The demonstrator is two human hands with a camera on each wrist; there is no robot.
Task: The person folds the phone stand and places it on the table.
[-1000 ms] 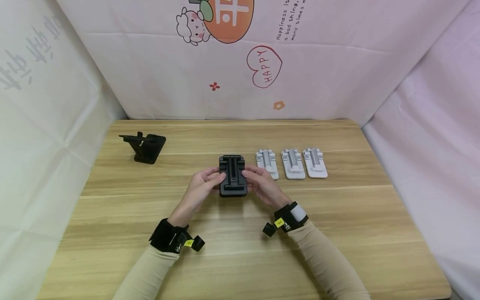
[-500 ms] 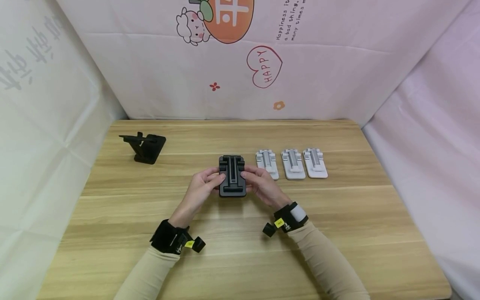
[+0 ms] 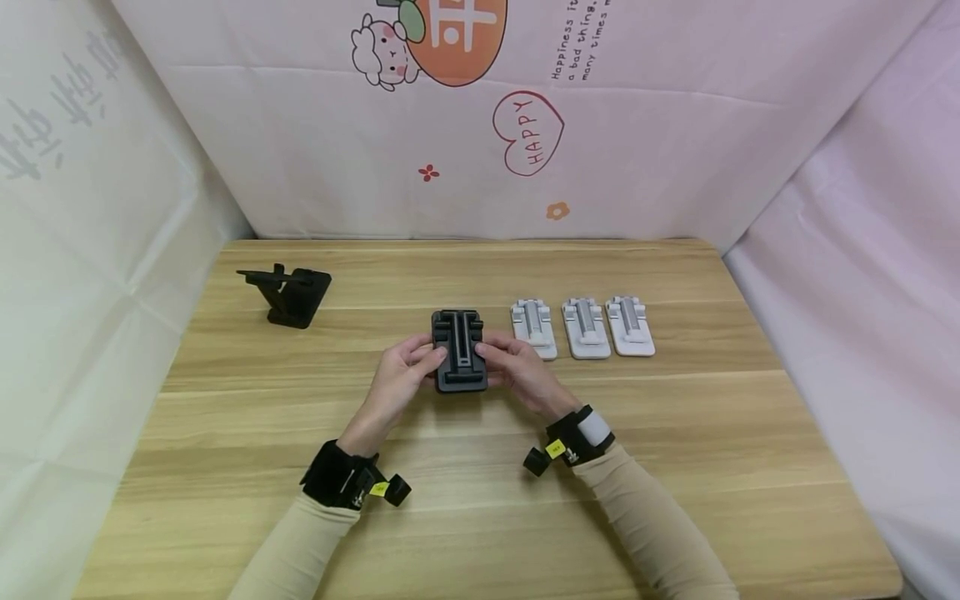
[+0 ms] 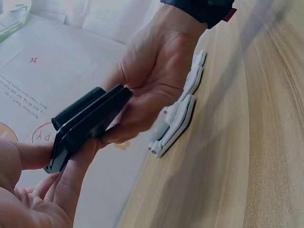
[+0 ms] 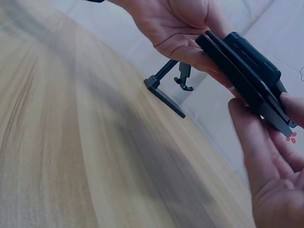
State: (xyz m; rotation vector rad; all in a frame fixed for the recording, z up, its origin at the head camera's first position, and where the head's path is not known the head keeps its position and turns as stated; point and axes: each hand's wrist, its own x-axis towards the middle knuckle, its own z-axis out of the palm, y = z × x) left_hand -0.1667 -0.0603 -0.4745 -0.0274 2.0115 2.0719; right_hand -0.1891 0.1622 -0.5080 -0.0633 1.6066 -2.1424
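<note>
A folded black phone stand is held between both hands, its hinge end facing away from the body. My left hand grips its left edge, thumb on top and fingers underneath. On the opposite edge my right hand pinches it the same way. Both wrist views show the stand raised clear of the table and folded flat, with the fingers beneath it. Part of the right fingers is hidden behind the stand in the head view.
An unfolded black phone stand stands at the back left of the wooden table. Right of the hands lie three folded white phone stands, the nearest white stand just beyond the right fingers. A printed cloth hangs behind the table.
The black phone stand has shifted slightly left and tilted a little, and the right hand has moved slightly left with it. The left hand has hardly moved.
</note>
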